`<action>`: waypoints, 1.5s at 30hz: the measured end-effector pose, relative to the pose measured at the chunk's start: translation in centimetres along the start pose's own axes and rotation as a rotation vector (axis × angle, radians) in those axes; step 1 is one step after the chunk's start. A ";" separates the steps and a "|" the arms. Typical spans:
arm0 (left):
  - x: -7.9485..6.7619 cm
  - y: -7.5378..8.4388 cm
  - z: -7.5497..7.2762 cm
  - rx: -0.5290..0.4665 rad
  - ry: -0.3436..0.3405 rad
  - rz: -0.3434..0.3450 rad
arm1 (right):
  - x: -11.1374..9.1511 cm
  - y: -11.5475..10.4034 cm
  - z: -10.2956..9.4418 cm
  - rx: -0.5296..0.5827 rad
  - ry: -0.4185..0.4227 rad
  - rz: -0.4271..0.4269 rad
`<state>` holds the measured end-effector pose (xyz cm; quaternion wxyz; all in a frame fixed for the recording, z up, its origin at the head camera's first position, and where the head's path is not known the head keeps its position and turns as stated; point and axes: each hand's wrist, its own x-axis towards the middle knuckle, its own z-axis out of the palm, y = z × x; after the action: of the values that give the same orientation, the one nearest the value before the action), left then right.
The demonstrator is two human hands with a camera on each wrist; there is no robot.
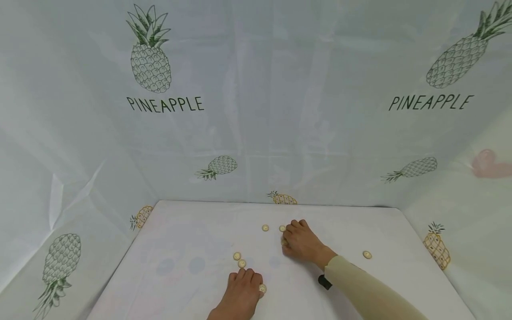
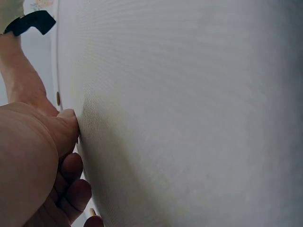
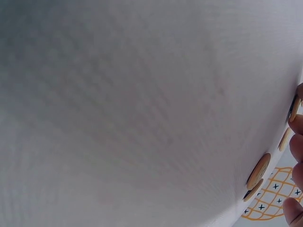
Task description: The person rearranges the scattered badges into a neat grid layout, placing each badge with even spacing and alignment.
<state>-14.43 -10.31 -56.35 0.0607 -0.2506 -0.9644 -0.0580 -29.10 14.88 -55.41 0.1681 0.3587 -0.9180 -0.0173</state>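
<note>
Nearest, left hand (image 1: 238,294): fingers curled; we see thumb and forefinger pinching the near button (image 1: 262,288) at its inner side.
Paired buttons (image 1: 242,263): two, flat on the white tabletop (image 1: 180,284), just past the left fingertips.
Lone button (image 1: 367,254): well to the right of the right hand.
Right hand (image 1: 302,242): fingers bent, the gripped button (image 1: 284,242) between thumb and fingertip.
Far buttons (image 1: 266,228): two; one just beside the right fingers, one farther left.
Pineapple curtain (image 1: 280,111): behind both hands.

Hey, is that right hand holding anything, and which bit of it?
Yes: the right hand pinches a small round disc by its edge.
</note>
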 end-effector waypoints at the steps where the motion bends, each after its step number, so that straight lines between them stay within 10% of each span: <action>1: 0.0 0.0 0.0 -0.003 -0.008 -0.002 | -0.1 0.0 0.0 0.002 0.001 0.001; 22: 0.1 0.3 0.2 -0.044 -0.065 -0.007 | -2.9 1.5 -2.0 -0.055 0.035 0.023; 45: 0.0 0.1 -0.3 -0.023 -0.061 -0.007 | -19.0 13.3 -5.0 -0.148 0.128 0.135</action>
<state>-14.32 -10.25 -56.10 0.0282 -0.2497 -0.9660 -0.0616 -23.15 37.81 -54.29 0.2530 0.2829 -0.9238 -0.0506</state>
